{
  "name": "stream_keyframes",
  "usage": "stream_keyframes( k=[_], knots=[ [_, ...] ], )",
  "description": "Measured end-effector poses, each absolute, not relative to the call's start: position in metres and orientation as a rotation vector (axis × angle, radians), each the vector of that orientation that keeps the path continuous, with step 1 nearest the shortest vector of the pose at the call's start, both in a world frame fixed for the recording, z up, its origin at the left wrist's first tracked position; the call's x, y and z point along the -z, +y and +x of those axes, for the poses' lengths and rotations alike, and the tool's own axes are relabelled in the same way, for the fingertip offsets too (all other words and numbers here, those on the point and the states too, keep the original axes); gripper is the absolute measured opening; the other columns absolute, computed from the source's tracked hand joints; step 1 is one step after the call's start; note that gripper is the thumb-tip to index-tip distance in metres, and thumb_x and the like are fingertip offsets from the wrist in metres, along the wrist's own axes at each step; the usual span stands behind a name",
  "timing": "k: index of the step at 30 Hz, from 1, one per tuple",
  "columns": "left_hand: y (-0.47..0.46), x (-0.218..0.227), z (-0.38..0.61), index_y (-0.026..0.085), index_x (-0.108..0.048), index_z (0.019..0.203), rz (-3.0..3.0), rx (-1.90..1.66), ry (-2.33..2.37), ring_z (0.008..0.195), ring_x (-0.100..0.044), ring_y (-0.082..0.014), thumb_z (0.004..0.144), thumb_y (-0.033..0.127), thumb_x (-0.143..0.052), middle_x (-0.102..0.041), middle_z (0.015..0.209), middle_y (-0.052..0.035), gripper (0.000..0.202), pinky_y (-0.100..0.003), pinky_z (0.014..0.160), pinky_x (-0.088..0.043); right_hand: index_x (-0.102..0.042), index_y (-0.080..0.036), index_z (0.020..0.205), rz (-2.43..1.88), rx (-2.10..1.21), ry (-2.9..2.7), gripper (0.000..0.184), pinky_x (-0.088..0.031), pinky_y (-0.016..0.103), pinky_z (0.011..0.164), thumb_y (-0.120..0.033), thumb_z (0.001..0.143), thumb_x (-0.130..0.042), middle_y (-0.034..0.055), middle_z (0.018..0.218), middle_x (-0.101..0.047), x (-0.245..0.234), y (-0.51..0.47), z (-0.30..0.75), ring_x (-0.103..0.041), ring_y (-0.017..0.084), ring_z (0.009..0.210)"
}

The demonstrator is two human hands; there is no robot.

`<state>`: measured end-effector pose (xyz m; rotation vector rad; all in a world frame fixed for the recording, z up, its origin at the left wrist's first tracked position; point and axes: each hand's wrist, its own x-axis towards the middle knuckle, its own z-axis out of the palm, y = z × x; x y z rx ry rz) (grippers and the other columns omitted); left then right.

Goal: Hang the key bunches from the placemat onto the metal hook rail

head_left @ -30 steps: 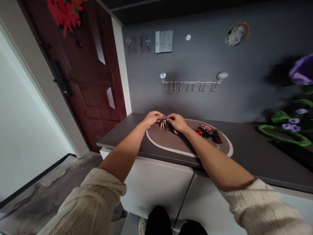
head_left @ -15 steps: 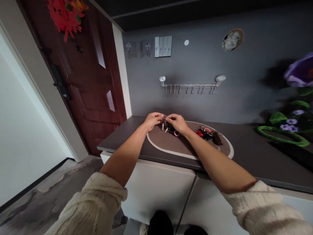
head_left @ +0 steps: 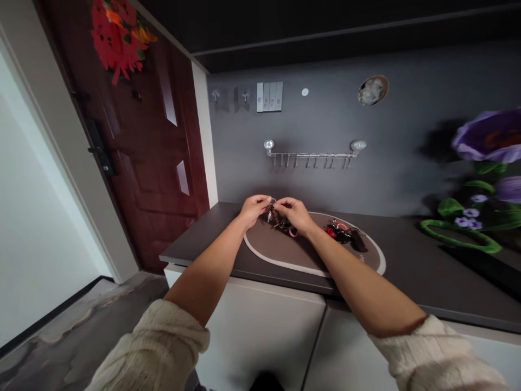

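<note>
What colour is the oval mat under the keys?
The oval mat is greyish brown with a cream border, shown best in the head view.

The left hand (head_left: 254, 210) and right hand (head_left: 293, 214) nearly meet, palms down, their fingers (head_left: 266, 202) curled into pinches.

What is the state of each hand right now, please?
Left hand: closed, pinching the metal key ring.
Right hand: closed, seemingly pinching the same ring.
</note>
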<state>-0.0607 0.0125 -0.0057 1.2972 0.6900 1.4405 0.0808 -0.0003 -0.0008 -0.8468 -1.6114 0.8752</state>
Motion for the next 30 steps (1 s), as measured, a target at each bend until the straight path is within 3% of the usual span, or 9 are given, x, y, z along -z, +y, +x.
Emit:
stream_keyframes(
  k=[5,10,17,23,30],
  knots=[
    [0.012,0.004,-0.06,0.011,-0.058,0.078,1.345,-1.491,0.739,0.068,-0.055,-0.0103,0.067,0.04,-0.056,-0.06,0.077,-0.0062,0.031,-0.025,0.063,-0.045,-0.054,-0.016,0.071,-0.832,-0.885,-1.591,0.022,-0.037,0.02,0.055,-0.036,0.061,-0.06,-0.0017,0.064,-0.056,0.0,-0.001,0.083,-0.047,0.007,0.056],
    [0.023,0.012,-0.059,0.012,-0.056,0.072,1.482,-1.615,1.11,0.054,-0.049,-0.0086,0.073,0.043,-0.045,-0.055,0.062,-0.0027,0.033,-0.02,0.05,-0.038,-0.052,-0.017,0.072,-0.785,-0.905,-1.533,0.023,-0.038,0.02,0.056,-0.037,0.064,-0.058,-0.0023,0.063,-0.054,-0.002,-0.002,0.083,-0.047,0.007,0.056],
    [0.026,0.018,-0.061,0.014,-0.054,0.057,2.017,-1.605,1.529,0.051,-0.043,-0.0085,0.078,0.039,-0.036,-0.051,0.053,-0.0002,0.037,-0.021,0.053,-0.029,-0.051,-0.017,0.074,-0.702,-0.921,-1.414,0.028,-0.041,0.023,0.061,-0.04,0.061,-0.06,-0.0019,0.065,-0.055,-0.019,-0.002,0.078,-0.051,0.009,0.06],
    [0.021,0.013,-0.061,0.015,-0.057,0.065,2.103,-1.551,1.734,0.056,-0.046,-0.0099,0.081,0.035,-0.032,-0.056,0.062,-0.0028,0.036,-0.022,0.056,-0.028,-0.051,-0.017,0.073,-0.707,-0.95,-1.296,0.029,-0.04,0.021,0.052,-0.04,0.058,-0.062,-0.0009,0.066,-0.058,-0.042,0.009,0.07,-0.052,0.008,0.055],
    [0.017,0.011,-0.06,0.016,-0.058,0.071,2.23,-1.486,1.859,0.066,-0.05,-0.0129,0.082,0.033,-0.029,-0.059,0.072,-0.0057,0.035,-0.024,0.06,-0.03,-0.05,-0.016,0.07,-0.664,-0.958,-1.169,0.016,-0.042,0.021,0.049,-0.028,0.062,-0.059,-0.0029,0.055,-0.055,-0.065,0.043,0.057,-0.051,0.008,0.048]
  ],
)
